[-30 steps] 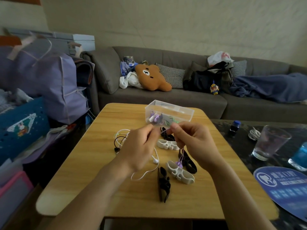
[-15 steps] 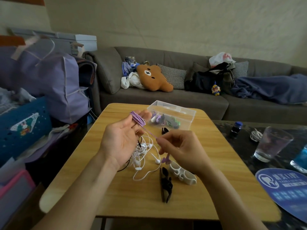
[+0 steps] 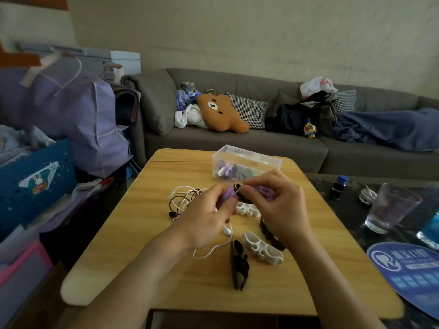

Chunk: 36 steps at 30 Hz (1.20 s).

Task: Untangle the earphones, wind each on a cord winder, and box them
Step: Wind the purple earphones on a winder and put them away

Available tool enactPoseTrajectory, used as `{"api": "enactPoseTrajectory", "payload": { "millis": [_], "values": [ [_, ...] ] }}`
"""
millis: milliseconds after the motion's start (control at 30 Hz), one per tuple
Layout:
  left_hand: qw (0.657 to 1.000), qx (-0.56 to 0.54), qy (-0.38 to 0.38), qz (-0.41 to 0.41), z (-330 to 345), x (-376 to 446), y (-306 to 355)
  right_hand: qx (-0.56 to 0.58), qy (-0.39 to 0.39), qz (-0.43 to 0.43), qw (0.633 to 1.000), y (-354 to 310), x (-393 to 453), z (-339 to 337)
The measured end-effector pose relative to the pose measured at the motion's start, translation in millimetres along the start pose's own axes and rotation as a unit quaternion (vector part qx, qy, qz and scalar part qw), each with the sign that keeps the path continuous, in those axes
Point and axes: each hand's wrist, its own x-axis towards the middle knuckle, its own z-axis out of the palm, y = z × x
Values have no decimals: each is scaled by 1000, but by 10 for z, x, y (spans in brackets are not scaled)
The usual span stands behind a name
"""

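My left hand (image 3: 206,217) and my right hand (image 3: 279,205) meet above the wooden table (image 3: 133,238), both pinching the purple earphone cord (image 3: 266,192), which is bunched between them. A tangle of white and black earphones (image 3: 184,200) lies on the table left of my left hand, and one white earbud (image 3: 227,232) trails below it. A white cord winder (image 3: 262,250) and a black cord winder (image 3: 238,264) lie in front of my hands. Another white winder (image 3: 247,208) shows between them. The clear plastic box (image 3: 247,166) behind holds wound earphones.
A dark side table on the right carries a drinking glass (image 3: 389,207), a small blue-capped bottle (image 3: 339,189), a coiled white cable (image 3: 368,195) and a blue round fan (image 3: 408,271). A grey sofa (image 3: 273,148) stands behind. Bags and boxes (image 3: 71,119) crowd the left.
My hands spread apart, drawing the purple cord out to the upper left, then came back together over the table's middle with the cord bunched between them.
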Motion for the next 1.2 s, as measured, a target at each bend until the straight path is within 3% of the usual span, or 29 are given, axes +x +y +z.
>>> {"api": "enactPoseTrajectory", "payload": {
  "millis": [100, 233, 333, 467, 633, 867, 1200],
  "values": [
    [1000, -9, -2, 2, 82, 5, 17, 28, -3, 36, 999, 29, 10, -33],
    [982, -186, 21, -28, 130, 27, 72, 72, -66, 133, 986, 84, -19, 55],
    [957, -271, 79, -66, 171, 60, 113, 146, -120, 165, 968, 97, -76, 186],
    [920, -334, 166, -123, 89, 100, 113, 209, -129, 184, 952, 22, -128, 367],
    [869, -433, 188, -146, -7, 78, 53, 52, -99, 69, 991, 5, -186, 501],
    [836, -508, 171, -116, -74, 35, 67, -1, -11, -99, 995, -138, -242, 560],
    [806, -520, 231, -166, 12, 37, 162, -90, 7, -154, 984, -142, -269, 581]
  ]
}}
